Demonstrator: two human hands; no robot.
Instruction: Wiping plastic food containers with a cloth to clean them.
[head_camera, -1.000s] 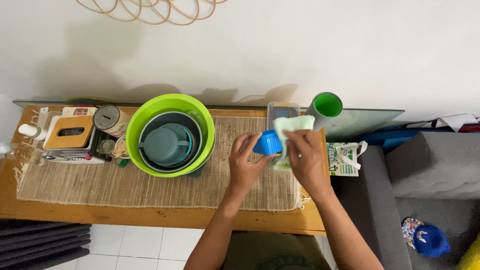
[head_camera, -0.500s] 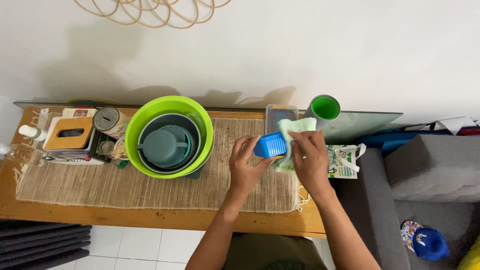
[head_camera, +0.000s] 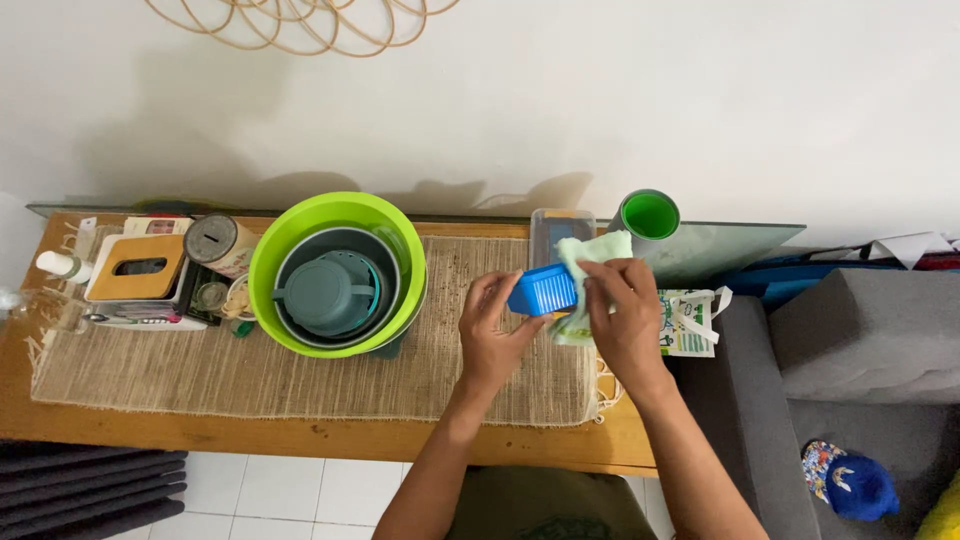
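Two hands meet above the woven runner (head_camera: 300, 380) on the wooden table (head_camera: 300, 432), right of the lime-green bowl (head_camera: 338, 270). The left hand (head_camera: 492, 335) pinches a small blue ribbed container (head_camera: 543, 291), tilted on its side. The right hand (head_camera: 622, 320) presses a pale green cloth (head_camera: 590, 252) against its right end.

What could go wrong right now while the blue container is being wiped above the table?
The left hand grips the blue ribbed container only by one end, so pressure from the green cloth in the right hand might knock it loose. The clear box and the green-topped cylinder stand just behind and could get bumped.
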